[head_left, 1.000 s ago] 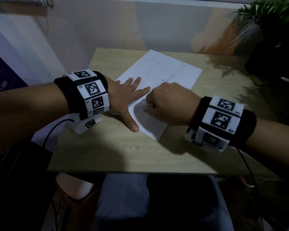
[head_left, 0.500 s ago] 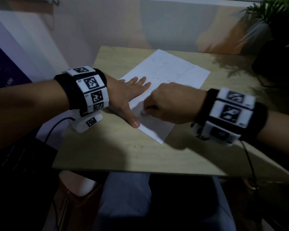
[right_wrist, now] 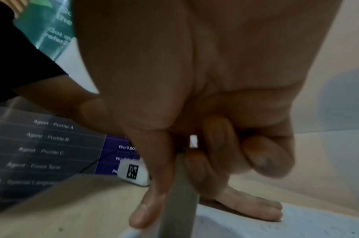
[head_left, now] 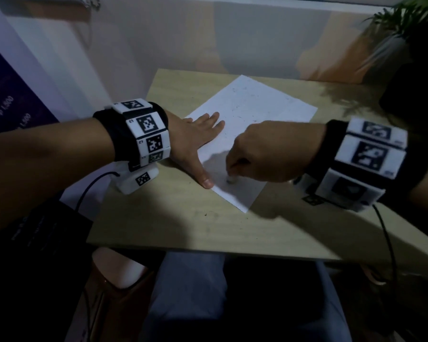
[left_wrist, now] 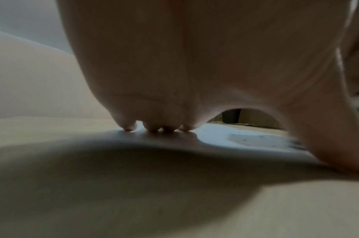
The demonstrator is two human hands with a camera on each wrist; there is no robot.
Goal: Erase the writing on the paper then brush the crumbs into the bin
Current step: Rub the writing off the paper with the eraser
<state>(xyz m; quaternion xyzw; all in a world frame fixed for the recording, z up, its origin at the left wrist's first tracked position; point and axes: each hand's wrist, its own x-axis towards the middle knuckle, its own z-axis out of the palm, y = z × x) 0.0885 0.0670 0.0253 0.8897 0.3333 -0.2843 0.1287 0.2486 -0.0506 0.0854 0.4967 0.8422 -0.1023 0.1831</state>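
Note:
A white sheet of paper (head_left: 252,124) lies slantwise on the wooden table (head_left: 183,233), with small dark crumbs scattered over it. My left hand (head_left: 198,141) lies flat with spread fingers on the paper's left edge, thumb out along the near edge. My right hand (head_left: 265,154) pinches a pale grey eraser (head_left: 230,180) between thumb and fingers, its tip pressed on the paper's near corner. The right wrist view shows the eraser (right_wrist: 180,202) upright in the pinch, with the left hand's fingers (right_wrist: 254,207) flat behind it. In the left wrist view the fingertips (left_wrist: 154,128) press the paper (left_wrist: 235,136).
A potted plant (head_left: 415,45) stands at the table's far right corner. A purple printed banner (head_left: 8,104) hangs to the left. A wall runs behind the table. A brown and white container (head_left: 119,275) sits on the floor under the table's near left edge, beside my knees.
My right hand has slid the eraser toward me, from the middle of the sheet down to its near corner. The left hand has stayed flat on the paper.

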